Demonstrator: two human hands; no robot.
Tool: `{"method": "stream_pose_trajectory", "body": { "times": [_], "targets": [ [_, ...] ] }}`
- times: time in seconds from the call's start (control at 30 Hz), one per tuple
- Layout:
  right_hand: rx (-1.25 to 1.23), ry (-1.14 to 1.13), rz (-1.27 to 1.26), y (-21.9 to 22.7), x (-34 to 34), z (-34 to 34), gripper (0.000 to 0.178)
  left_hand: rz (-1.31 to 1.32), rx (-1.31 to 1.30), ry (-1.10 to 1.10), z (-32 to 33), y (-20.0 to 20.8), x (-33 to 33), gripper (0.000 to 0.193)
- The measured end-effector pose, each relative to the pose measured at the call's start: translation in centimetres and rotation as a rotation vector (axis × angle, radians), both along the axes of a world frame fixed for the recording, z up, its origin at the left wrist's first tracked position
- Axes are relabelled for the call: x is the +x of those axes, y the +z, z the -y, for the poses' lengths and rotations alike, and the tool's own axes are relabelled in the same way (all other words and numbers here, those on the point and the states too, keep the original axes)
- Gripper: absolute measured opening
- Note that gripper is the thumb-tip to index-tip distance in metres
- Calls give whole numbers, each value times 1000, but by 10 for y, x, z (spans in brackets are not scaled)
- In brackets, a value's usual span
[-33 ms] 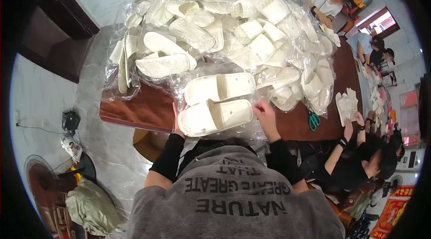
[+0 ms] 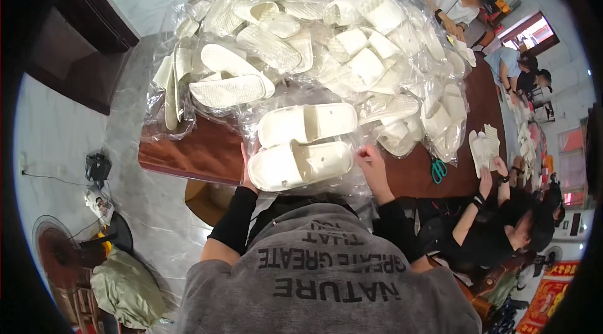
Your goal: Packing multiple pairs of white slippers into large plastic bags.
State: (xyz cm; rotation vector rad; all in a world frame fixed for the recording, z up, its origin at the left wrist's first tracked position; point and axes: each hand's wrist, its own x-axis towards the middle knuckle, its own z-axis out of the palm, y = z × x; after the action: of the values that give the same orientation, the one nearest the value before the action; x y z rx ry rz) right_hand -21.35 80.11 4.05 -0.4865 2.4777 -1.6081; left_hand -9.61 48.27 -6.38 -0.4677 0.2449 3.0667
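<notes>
So the pair of white slippers (image 2: 301, 144) sat at the near edge of the brown tabletop (image 2: 188, 149), inside a clear plastic bag (image 2: 352, 183). Left hand (image 2: 246, 167) was pressed against the heel end, fingers mostly hidden, so couldn't tell its grip. Right hand (image 2: 370, 167) pinched the bag just beside the toes. A big heap of bagged slippers (image 2: 301, 39) lay right behind, green scissors (image 2: 438, 171) off to the right.

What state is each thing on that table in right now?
pair of white slippers: side by side inside a clear bag
left hand: on the bag's left end
right hand: pinching the bag's right end
slipper pile: bagged, heaped
green scissors: lying on table
</notes>
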Motion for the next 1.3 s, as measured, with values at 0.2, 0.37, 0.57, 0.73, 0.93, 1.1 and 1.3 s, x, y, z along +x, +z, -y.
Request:
{"method": "stream_pose_trajectory", "body": {
  "times": [0.2, 0.37, 0.57, 0.73, 0.93, 1.1, 1.3],
  "targets": [
    [-489, -78, 500, 45, 17, -20, 10, -251, -1403, -110, 8, -29, 2, 71],
    [-371, -274, 449, 39, 6, -32, 17, 176, -3344, -598, -2, -22, -6, 74],
    [-336, -284, 490, 8, -23, -9, 31, -190, -1766, -195, 10, -35, 0, 74],
    [-232, 36, 198, 13, -13, -7, 21, 43, -2856, -511, 3, -17, 2, 73],
    [-505, 31, 520, 92, 21, -21, 14, 99, -2993, -688, 4, -6, 3, 58],
    [-1031, -167, 507, 55, -4, -56, 19, 84, -3044, -663, 6, -7, 3, 57],
    [-406, -340, 817, 34, -14, -48, 23, 127, -3136, -831, 2, 0, 0, 65]
  ]
}}
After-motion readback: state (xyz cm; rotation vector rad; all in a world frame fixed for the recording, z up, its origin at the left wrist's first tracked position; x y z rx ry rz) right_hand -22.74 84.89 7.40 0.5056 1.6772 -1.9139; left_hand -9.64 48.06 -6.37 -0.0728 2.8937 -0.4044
